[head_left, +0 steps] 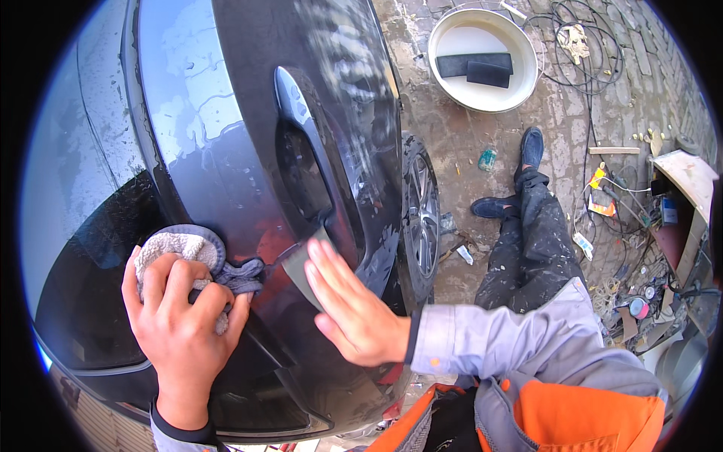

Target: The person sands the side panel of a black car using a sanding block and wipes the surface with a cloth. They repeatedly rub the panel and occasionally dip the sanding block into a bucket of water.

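Note:
Bunched in my left hand (184,320) is a grey-and-white cloth (181,239) with a blue-grey edge, held against the dark car's (248,188) wet side by the window. My fingers are curled round it. My right hand (354,305) has its fingers together and stretched out, pressing a grey-green sheet, apparently sandpaper (301,273), to the panel at one end of the door handle (297,105). Part of the sheet sticks out past the fingers; the rest is hidden beneath them. A dull reddish patch (275,245) shows on the paint between the hands.
A white bucket (468,39) with dark blocks in it stands on the paving at the top. Black cable (591,90) lies coiled beside it. The car's wheel (422,211) is near my feet. Tools and litter (640,305) pile up at the right.

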A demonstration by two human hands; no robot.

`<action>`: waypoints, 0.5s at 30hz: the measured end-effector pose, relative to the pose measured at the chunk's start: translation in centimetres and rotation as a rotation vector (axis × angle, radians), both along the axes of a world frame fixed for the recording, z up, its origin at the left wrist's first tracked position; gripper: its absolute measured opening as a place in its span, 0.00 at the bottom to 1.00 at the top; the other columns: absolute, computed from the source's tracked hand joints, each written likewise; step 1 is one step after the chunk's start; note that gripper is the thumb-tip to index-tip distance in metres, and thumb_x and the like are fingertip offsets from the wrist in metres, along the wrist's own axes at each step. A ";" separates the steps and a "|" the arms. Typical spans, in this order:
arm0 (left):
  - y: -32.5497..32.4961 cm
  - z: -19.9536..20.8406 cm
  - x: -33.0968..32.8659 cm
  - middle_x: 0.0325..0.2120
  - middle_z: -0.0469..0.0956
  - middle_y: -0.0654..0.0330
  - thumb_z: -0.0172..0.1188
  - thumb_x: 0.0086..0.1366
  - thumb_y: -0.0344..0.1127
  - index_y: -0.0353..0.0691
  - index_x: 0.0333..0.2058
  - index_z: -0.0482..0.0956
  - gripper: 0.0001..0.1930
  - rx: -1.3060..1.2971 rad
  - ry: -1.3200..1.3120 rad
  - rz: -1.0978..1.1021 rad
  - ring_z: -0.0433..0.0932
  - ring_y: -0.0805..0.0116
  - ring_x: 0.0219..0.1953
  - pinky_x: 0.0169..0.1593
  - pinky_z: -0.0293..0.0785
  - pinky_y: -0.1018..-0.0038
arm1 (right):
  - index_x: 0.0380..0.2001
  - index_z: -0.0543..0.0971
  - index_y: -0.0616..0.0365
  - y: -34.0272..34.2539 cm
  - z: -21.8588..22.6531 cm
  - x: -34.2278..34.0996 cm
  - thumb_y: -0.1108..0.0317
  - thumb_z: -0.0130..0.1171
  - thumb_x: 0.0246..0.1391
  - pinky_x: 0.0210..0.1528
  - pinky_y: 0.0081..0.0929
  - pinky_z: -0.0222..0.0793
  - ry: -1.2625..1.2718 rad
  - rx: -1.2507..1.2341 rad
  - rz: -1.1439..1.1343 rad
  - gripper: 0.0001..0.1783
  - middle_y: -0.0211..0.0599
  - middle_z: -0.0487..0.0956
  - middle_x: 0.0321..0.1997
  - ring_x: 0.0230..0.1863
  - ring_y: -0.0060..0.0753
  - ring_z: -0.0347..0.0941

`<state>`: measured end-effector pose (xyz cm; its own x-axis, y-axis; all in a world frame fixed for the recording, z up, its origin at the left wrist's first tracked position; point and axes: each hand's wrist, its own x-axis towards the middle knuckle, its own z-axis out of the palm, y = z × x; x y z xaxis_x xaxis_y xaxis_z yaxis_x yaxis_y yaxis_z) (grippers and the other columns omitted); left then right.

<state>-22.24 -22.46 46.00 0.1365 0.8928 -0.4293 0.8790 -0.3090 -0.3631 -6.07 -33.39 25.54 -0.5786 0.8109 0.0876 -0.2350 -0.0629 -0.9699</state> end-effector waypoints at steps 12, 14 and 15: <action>0.2 0.0 0.1 0.37 0.80 0.62 0.80 0.49 0.42 0.47 0.20 0.80 0.14 -0.015 0.000 0.011 0.80 0.54 0.52 0.73 0.64 0.42 | 0.82 0.49 0.74 1.4 1.7 0.5 0.73 0.54 0.72 0.86 0.63 0.42 0.018 -0.010 -0.019 0.43 0.72 0.44 0.87 0.88 0.77 0.40; 0.1 -0.1 0.0 0.37 0.80 0.62 0.80 0.49 0.41 0.47 0.20 0.80 0.14 -0.003 0.001 -0.002 0.80 0.54 0.52 0.73 0.64 0.42 | 0.82 0.48 0.75 2.8 -0.2 -1.7 0.70 0.53 0.74 0.86 0.62 0.41 -0.025 0.002 -0.029 0.43 0.71 0.44 0.88 0.88 0.76 0.39; 0.1 -0.1 0.0 0.37 0.80 0.62 0.80 0.50 0.41 0.47 0.20 0.80 0.14 -0.001 0.002 -0.011 0.80 0.54 0.52 0.73 0.64 0.42 | 0.83 0.47 0.74 2.8 -0.5 -2.2 0.70 0.53 0.74 0.86 0.63 0.41 0.030 0.029 -0.109 0.43 0.71 0.44 0.88 0.88 0.76 0.39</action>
<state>-22.26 -22.39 45.89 0.1455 0.8907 -0.4307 0.8747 -0.3192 -0.3648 -8.24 -30.62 25.04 -0.4841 0.8655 0.1283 -0.2680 -0.0071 -0.9634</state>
